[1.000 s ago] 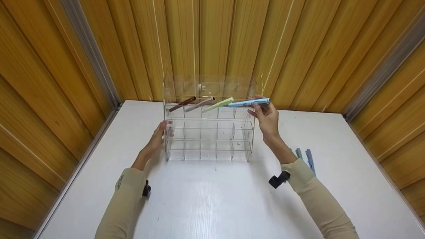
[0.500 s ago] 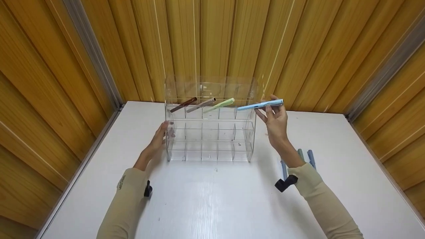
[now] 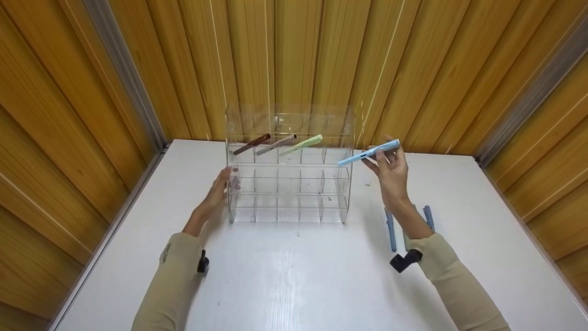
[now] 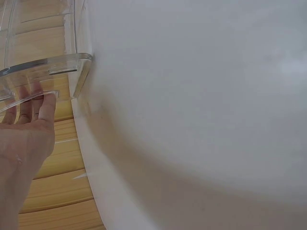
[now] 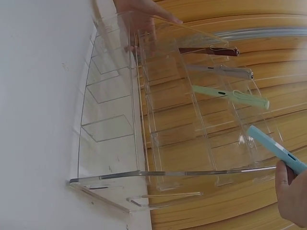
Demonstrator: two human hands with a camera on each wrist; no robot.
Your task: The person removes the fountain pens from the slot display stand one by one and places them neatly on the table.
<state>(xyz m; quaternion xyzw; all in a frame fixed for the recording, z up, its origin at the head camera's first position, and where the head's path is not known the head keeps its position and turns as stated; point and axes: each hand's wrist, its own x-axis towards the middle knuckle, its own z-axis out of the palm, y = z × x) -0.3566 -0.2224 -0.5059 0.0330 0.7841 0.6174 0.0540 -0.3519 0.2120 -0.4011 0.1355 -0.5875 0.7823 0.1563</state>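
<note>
A clear acrylic pen rack (image 3: 289, 166) with tiered compartments stands on the white table. My left hand (image 3: 215, 193) rests against its left side, fingertips touching the panel in the left wrist view. In its top tier lean a dark brown pen (image 3: 251, 144), a greyish-pink pen (image 3: 277, 144) and a light green pen (image 3: 302, 145), side by side from the left. Fingers and thumb of my right hand (image 3: 392, 179) pinch a light blue capped pen (image 3: 370, 152), tilted, just off the rack's right side. The right wrist view shows this blue pen's end (image 5: 268, 142) apart from the green one.
Beyond the rack rises a wood-patterned wall (image 3: 294, 55). On the table at the right lie a blue pen (image 3: 391, 232) and another bluish pen (image 3: 429, 216). My right forearm partly covers the pens there, including a greenish one.
My right hand has drawn the light blue pen rightward, away from the rack's top tier, and its left end now tilts lower. The left hand stays at the rack's side.
</note>
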